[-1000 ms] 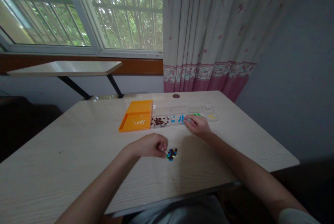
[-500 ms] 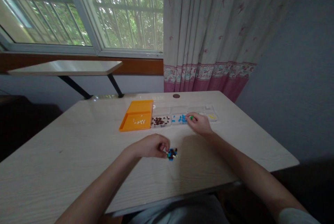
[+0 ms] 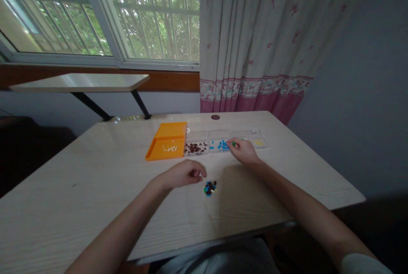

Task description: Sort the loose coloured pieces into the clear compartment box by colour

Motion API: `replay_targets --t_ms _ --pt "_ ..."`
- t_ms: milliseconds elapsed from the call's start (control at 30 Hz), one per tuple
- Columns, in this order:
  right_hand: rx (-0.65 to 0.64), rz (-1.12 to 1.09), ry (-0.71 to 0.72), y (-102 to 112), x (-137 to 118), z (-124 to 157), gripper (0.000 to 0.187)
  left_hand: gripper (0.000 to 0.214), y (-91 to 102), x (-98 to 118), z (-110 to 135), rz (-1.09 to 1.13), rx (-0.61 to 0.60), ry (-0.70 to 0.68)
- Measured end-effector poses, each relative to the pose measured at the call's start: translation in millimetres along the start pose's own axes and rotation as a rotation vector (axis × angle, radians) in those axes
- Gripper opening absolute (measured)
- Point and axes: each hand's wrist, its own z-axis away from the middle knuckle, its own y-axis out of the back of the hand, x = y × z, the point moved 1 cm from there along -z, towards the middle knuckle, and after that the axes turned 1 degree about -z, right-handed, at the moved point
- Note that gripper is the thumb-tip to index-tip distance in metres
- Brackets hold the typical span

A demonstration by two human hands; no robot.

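Wood-grain counter [image 3: 178, 227]: bare strip nearest my camera.
Blue-brown cluster [image 3: 210, 188]: tiny pieces, some green and white, on the counter before me; joined or just heaped, can't tell.
Left hand [image 3: 184, 174]: up-left of cluster, looks just apart; curled, thumb-index gap narrow, any contents unclear to me. Low thumb could nudge the cluster, scattering it if loose.
Right hand [image 3: 244, 150]: at clear boxes [image 3: 219, 135], fingertips narrow by blue pieces [image 3: 221, 145]; green piece [image 3: 233, 143] shows between fingers, gripped or not I can't tell. Rushed pinch could take extras or drop one among the wrong colour; dragging wrist could shift the boxes.
Brown pieces [image 3: 193, 148]: box left of blue, packed densely, easy to spill if bumped.
Yellow pieces [image 3: 258, 142]: rightmost box.
Orange case [image 3: 170, 130]: open, left end, white pieces [image 3: 170, 149] inside.
Curtain [image 3: 255, 44]: behind, near window [image 3: 159, 23].
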Motion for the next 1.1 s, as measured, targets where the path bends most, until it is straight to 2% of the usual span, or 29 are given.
replay_targets --t_ms 133,233,433,633,867,1100 --pt "-0.121 -0.027 0.14 -6 -14 8 0.02 0.019 2.1 0 1 -0.038 0.045 0.043" --pt "-0.215 -0.031 0.264 -12 -27 17 0.017 0.012 2.9 1 1 -0.074 0.082 -0.012" --pt "-0.264 -0.03 0.436 -15 -41 30 0.016 0.012 -0.6 6 -1 -0.14 0.103 -0.053" --pt "-0.267 -0.059 0.476 -14 -43 32 0.014 0.011 -0.8 16 -2 -0.195 0.163 -0.044" --pt "-0.269 -0.055 0.485 -16 -47 36 0.018 0.006 -1.1 15 -4 -0.122 0.376 -0.081" --pt "-0.247 -0.065 0.466 -16 -52 37 0.017 0.004 -4.6 17 -5 -0.106 0.4 -0.101"
